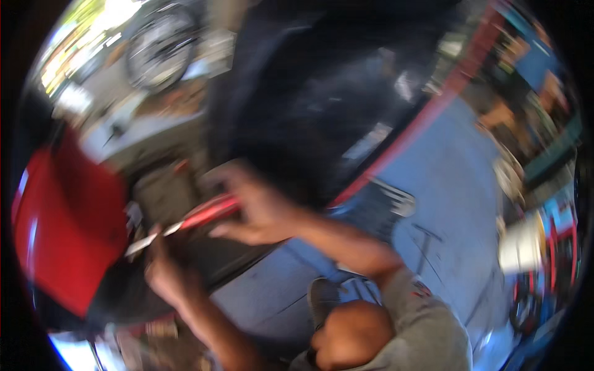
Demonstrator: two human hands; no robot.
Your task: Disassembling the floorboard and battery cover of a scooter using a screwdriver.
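A long tool with a red handle and a thin metal shaft, seemingly a screwdriver [210, 212], lies across the work between my hands. My right hand [266, 213] is curled around the handle's rear end, thumb below and fingers above. With the fingers of my left hand [170, 272] I pinch the shaft near its front. The tip reaches toward a glossy red body panel [68, 229] with dark trim; what it touches there is blurred. Beyond my hands rises a large black shiny part [309, 105], too smeared to name.
A wheel [162, 49] stands at the far left. On the blue-grey floor [445, 185] lie a dark flat piece [377, 207] and a thin T-shaped tool [427, 238]. A whitish bucket [521, 244] and mixed clutter line the right side. My shoe [322, 300] shows below.
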